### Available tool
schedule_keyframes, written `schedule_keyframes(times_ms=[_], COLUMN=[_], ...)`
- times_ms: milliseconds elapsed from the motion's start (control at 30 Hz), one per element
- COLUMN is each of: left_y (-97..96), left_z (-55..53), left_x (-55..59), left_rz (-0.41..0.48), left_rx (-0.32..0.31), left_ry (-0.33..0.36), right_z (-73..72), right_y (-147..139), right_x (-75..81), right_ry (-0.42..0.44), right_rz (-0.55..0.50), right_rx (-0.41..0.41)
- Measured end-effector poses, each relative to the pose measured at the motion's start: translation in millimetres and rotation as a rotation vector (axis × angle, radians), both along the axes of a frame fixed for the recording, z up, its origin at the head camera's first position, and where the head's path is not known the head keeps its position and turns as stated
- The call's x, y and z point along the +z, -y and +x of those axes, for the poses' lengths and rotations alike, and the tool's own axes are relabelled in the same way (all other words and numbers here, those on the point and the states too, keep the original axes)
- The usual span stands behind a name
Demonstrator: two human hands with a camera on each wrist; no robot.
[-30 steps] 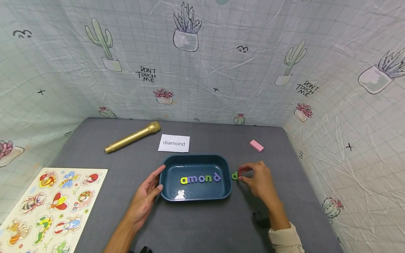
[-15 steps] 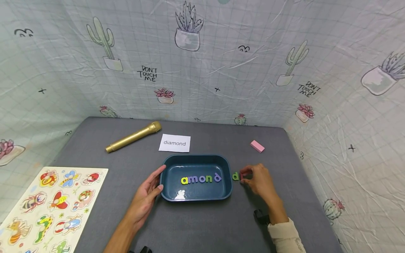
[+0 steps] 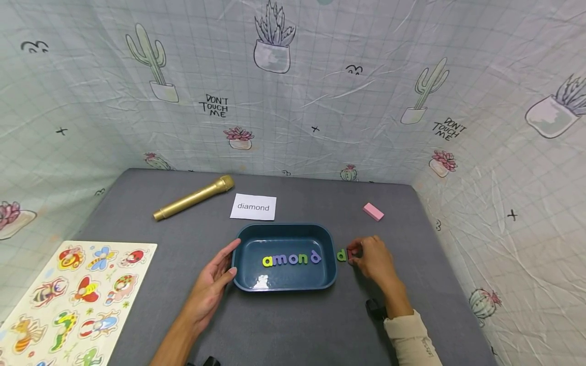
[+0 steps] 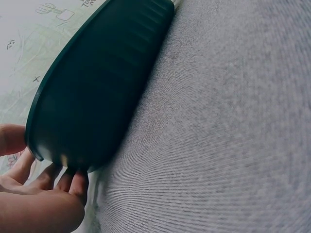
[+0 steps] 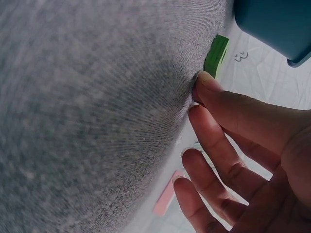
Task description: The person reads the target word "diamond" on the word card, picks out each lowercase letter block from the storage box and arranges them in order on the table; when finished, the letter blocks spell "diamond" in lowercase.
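**Red letter pinched just outside the tray**

By the head view's clock face, the red letter (image 3: 350, 254) lies at 9 o'clock from the middle of the right hand (image 3: 374, 259), right at its fingertips. The grip there is nearly closed: thumb and forefinger pinch the letter down at the grey surface (image 3: 293, 330), while the other fingers are loosely bent. The letter's long axis seems to run from 12 to 6 o'clock, though the fingertips hide part of it and I cannot tell which letter it is. The green d (image 3: 341, 255) sits just beyond it at 9 o'clock, between it and the 3 o'clock end of the blue tray (image 3: 293, 282).

The right hand is much the nearer one. The left hand (image 3: 211, 292) is across the tray at 8 o'clock, thumb and forefinger spread wide on the rim, its grip holding that end. Inside the tray, the row of letters (image 3: 290, 259) reads "amond". The "diamond" card (image 3: 253, 207) lies at 11 o'clock from the tray, the pink block (image 3: 373, 211) at 12 o'clock from the right hand.

Against the frame a second ago, the red letter sits slightly farther from the green d, toward 3 o'clock. The left hand's hold and the row look the same.
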State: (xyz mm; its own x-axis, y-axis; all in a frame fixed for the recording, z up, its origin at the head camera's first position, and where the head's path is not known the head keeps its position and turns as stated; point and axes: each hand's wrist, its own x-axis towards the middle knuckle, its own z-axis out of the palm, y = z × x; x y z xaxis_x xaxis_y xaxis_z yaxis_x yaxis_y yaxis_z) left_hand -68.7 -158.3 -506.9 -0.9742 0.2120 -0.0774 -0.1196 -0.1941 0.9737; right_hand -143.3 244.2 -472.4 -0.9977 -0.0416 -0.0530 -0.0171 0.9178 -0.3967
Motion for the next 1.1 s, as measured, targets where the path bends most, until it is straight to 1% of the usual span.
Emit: schedule_keyframes(times_ms=[200,367,500,633,800,933,1100], left_y=[-0.5,-1.2,-1.4,-1.5,-1.3,-1.0,-0.8], left_z=[0.3,0.0,0.2,0.2,0.5,1.0,0.9], left_x=[0.0,0.9,1.3,1.2,1.1,1.1,1.3], left_rz=[0.004,0.005,0.007,0.007,0.004,0.008,0.012], left_rx=[0.003,0.005,0.004,0.003,0.003,0.001,0.0], left_ry=[-0.006,-0.004,-0.005,-0.004,-0.003,-0.006,-0.009], right_z=[-1.0,0.5,4.0,8.5,15.2,20.8,27.1], right_y=[0,0,2,8,20,31,48], right_x=[-0.6,3.5,11.0,22.1,37.1,46.6,51.5], right_ry=[0.005,-0.002,-0.035,-0.105,-0.166,-0.191,-0.218], right_rz=[0.001,0.005,-0.003,-0.012,-0.052,-0.081,-0.103], right_rx=[-0.015,-0.013,-0.001,0.026,0.061,0.093,0.132])
